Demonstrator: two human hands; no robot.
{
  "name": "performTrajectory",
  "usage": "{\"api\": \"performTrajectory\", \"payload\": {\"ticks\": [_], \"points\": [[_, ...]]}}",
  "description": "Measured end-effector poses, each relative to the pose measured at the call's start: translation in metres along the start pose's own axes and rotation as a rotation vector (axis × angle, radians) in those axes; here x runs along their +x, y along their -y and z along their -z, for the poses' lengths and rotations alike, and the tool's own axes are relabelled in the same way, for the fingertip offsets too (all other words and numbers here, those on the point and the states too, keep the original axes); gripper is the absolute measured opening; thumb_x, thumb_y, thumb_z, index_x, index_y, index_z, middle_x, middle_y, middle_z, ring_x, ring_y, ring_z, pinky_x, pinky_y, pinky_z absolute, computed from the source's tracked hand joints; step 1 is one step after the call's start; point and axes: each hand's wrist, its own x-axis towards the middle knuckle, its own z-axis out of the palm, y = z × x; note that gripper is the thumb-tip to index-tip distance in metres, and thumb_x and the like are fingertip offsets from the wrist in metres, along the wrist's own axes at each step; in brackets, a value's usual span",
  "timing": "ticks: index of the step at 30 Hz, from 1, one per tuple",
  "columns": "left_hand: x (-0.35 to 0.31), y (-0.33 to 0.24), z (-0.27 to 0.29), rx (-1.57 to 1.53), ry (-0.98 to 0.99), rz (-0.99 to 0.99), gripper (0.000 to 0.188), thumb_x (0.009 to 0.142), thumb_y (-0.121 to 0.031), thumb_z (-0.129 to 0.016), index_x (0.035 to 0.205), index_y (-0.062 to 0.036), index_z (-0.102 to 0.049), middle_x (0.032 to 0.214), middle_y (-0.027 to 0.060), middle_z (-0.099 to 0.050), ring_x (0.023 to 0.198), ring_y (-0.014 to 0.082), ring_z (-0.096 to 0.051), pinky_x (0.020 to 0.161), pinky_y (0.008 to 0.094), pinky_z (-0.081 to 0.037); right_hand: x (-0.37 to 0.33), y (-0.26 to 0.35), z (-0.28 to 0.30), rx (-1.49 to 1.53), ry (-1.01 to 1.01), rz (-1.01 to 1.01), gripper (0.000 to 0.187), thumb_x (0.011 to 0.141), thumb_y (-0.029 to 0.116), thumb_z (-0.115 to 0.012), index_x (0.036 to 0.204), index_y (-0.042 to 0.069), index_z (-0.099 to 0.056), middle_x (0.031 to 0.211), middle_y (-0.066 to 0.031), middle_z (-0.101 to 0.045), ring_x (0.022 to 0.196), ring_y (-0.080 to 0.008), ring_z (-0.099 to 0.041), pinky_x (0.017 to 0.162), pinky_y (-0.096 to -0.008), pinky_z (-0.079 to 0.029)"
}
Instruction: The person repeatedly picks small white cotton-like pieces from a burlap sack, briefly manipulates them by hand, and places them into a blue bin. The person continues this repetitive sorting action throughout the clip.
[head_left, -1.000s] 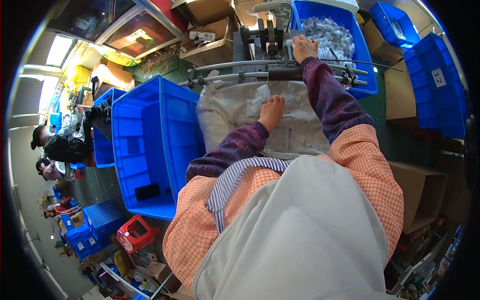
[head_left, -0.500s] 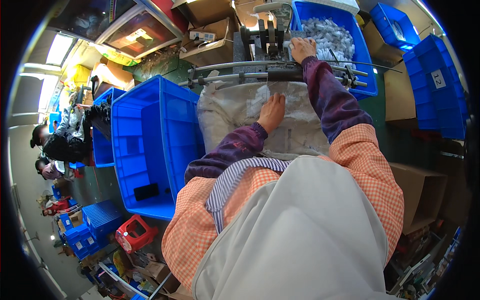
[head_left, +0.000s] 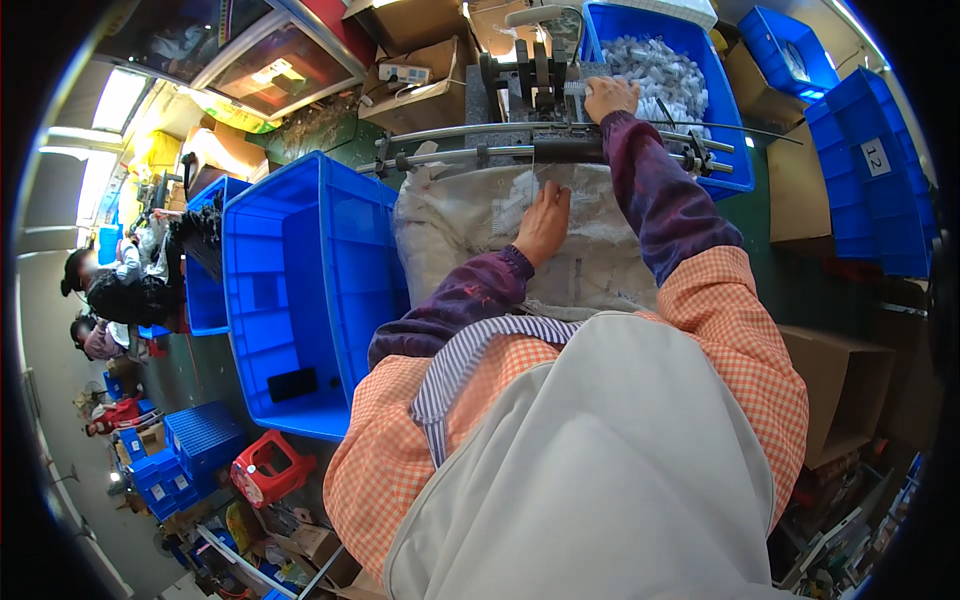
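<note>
My right hand (head_left: pixel 610 98) reaches to the far side of a dark metal machine (head_left: pixel 540 85), its fingers closed around the end of a small whitish plastic piece (head_left: pixel 575 90). My left hand (head_left: pixel 543 225) rests low over a pale, worn cloth cover (head_left: pixel 450 225) in front of the machine. Its fingers are bent and pressed together; whatever they hold, if anything, is hidden. Several small whitish pieces (head_left: pixel 513 205) lie on the cloth beside my left fingertips. Two metal rods (head_left: pixel 455 145) run across between the machine and the cloth.
A blue bin (head_left: pixel 735 160) with many translucent pieces (head_left: pixel 665 75) stands right of the machine. A large blue crate (head_left: pixel 285 275) with a dark flat object in it sits left. Cardboard boxes (head_left: pixel 835 390), a red stool (head_left: pixel 270 468) and co-workers (head_left: pixel 125 290) are farther off.
My right hand has shifted slightly right, and the whitish piece now shows at its fingertips. My left hand has moved a little to the left over the cloth.
</note>
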Motion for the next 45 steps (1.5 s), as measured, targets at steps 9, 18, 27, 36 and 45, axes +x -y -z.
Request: {"api": "performTrajectory", "payload": {"ticks": [9,18,27,36,45], "points": [[0.002,-0.009,0.014,-0.098,-0.013,-0.004,0.034,0.076,0.002,-0.049,0.110,0.0000,-0.049,0.105,0.0165,-0.050,0.089,0.0334,-0.056,0.073,0.0386,-0.048,-0.023,0.008,-0.002,-0.031,-0.155,0.052,0.029,0.079,0.035,-0.052,0.094,0.014,-0.063,0.103,-0.0074,-0.056,0.107,-0.0279,-0.041,0.092,-0.0464,-0.024],[0.005,-0.011,0.023,-0.131,-0.079,0.023,0.028,0.078,0.001,-0.047,0.106,-0.0007,-0.049,0.095,0.0175,-0.049,0.075,0.0352,-0.057,0.064,0.0406,-0.048,-0.024,0.059,-0.005,0.005,-0.112,0.071,0.030,0.081,0.030,-0.049,0.099,0.010,-0.062,0.106,-0.0096,-0.056,0.111,-0.0282,-0.041,0.094,-0.0505,-0.023],[0.014,-0.010,0.031,-0.237,-0.098,0.069,0.020,0.085,-0.009,-0.052,0.104,-0.0038,-0.052,0.095,0.0167,-0.056,0.081,0.0367,-0.057,0.065,0.0418,-0.047,-0.007,-0.014,-0.009,0.143,-0.090,0.080,0.023,0.078,0.024,-0.050,0.095,0.014,-0.062,0.105,-0.0106,-0.059,0.101,-0.0261,-0.056,0.085,-0.0426,-0.035],[0.031,-0.025,0.050,-0.264,-0.178,-0.004,0.020,0.085,-0.009,-0.053,0.104,-0.0034,-0.052,0.096,0.0157,-0.056,0.081,0.0361,-0.057,0.067,0.0398,-0.048,-0.003,-0.042,0.029,-0.002,-0.037,-0.050,0.018,0.079,0.017,-0.047,0.092,0.012,-0.060,0.090,-0.0148,-0.065,0.090,-0.0291,-0.062,0.078,-0.0430,-0.042],[0.030,-0.025,0.048,-0.273,-0.134,-0.022,0.021,0.084,-0.010,-0.054,0.104,-0.0035,-0.052,0.097,0.0155,-0.057,0.083,0.0353,-0.057,0.068,0.0388,-0.048,0.023,-0.122,0.039,0.065,-0.157,-0.466,0.026,0.082,0.028,-0.046,0.096,0.014,-0.062,0.096,-0.0162,-0.063,0.091,-0.0346,-0.061,0.075,-0.0452,-0.048]]}}
